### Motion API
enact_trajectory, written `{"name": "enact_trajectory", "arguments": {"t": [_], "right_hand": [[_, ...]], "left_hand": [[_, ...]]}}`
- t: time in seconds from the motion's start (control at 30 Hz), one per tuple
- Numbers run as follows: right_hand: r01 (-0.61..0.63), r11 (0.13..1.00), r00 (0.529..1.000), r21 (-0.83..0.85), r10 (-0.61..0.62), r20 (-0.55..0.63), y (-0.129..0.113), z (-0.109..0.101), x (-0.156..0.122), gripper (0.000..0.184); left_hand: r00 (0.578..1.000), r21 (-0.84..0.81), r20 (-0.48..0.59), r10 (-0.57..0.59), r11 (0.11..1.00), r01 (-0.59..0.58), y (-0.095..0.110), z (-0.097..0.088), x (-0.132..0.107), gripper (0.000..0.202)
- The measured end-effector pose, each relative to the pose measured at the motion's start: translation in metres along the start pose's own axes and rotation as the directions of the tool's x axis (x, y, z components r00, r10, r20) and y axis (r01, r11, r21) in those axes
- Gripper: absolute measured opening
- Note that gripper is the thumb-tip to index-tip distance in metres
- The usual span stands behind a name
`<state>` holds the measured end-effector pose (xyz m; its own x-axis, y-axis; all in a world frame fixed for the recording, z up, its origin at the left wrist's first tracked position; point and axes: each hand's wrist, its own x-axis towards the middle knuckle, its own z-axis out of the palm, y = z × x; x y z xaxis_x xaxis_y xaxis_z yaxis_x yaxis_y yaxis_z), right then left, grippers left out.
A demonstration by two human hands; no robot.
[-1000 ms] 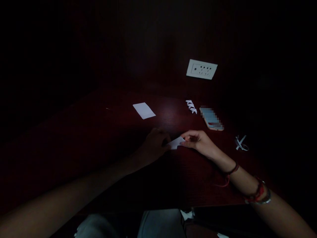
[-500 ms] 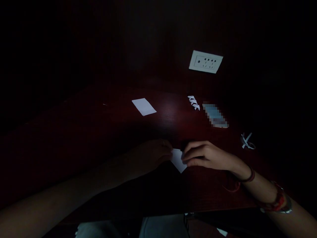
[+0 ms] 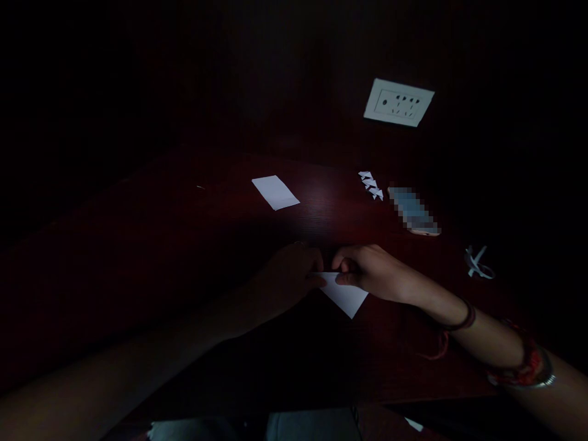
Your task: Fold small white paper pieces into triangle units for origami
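Pinching paper (image 3: 346,298) are left hand (image 3: 296,272) and right hand (image 3: 374,272); phone (image 3: 413,211), folded pieces (image 3: 370,183) lie beyond.

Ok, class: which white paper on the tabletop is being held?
The front sheet, gripped by left hand and right hand; the back sheet and small folded papers lie untouched beyond.

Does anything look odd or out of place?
Mainly a white piece below the front edge of the table, perhaps fallen; I can't tell what it is. The phone looks blocky, perhaps purposely blurred. The paper in the left hand and right hand shows no visible tear.
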<state>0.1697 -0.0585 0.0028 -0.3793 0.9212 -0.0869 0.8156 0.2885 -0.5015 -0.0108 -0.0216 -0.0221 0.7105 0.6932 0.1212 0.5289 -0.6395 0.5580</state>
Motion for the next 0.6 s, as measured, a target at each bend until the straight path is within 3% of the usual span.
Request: {"name": "enact_trajectory", "arguments": {"t": [0.13,0.3,0.47,0.6], "right_hand": [[-0.039,0.999,0.999,-0.008,0.039,-0.008,-0.004,-0.001,0.003,0.008],[0.004,1.0,0.997,0.015,-0.002,-0.078,-0.007,0.002,0.001,0.008],[0.015,0.998,0.986,0.069,-0.004,-0.166,-0.005,0.01,-0.003,0.013],[0.045,0.998,0.971,0.039,-0.035,-0.235,-0.005,0.015,-0.006,0.02]], "left_hand": [[0.998,0.003,-0.045,0.043,0.999,-0.043,0.001,0.001,-0.001,0.009],[1.0,-0.042,0.016,0.014,0.999,-0.013,0.006,-0.001,-0.004,0.007],[0.995,0.075,0.001,0.101,0.992,-0.101,0.003,-0.003,0.0,0.008],[0.991,0.085,0.068,0.119,0.989,-0.124,-0.005,-0.006,0.004,0.008]]}}
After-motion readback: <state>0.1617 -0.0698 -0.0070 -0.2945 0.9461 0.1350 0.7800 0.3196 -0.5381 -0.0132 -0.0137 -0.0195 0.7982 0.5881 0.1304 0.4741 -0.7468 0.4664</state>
